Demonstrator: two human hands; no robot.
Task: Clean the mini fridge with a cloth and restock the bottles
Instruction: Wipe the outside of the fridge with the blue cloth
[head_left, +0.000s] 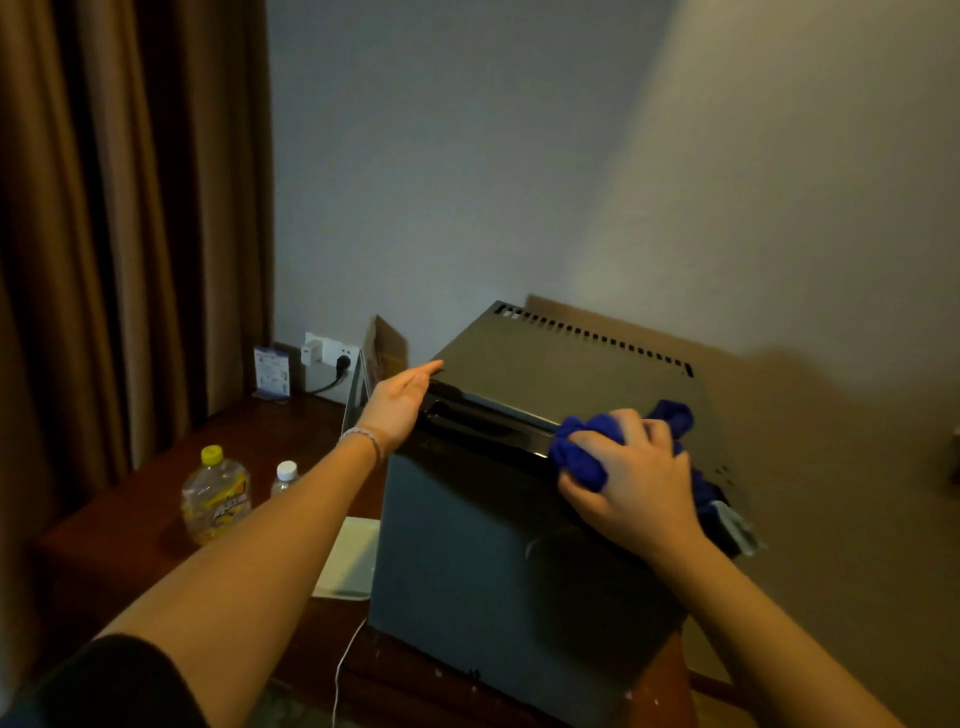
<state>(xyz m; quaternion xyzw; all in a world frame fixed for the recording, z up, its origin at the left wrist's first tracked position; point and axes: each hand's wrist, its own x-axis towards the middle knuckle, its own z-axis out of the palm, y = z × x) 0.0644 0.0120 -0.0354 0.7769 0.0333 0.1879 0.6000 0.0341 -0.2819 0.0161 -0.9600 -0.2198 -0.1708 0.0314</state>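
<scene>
Fridge on tabletop is being wiped along its top front edge; cloth is being gripped by right hand, left hand flat, steadying. Bottles are waiting beside; restocking judged next.

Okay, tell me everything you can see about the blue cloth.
The blue cloth is a deep blue, soft, thick-looking fabric, bunched into a wad rather than spread flat. The right hand grips it, fingers curled over the top, and presses it on the front top edge of the dark mini fridge, near its right corner. Folds bulge out on both sides of the hand, and a loose end trails down the fridge's right side.
</scene>
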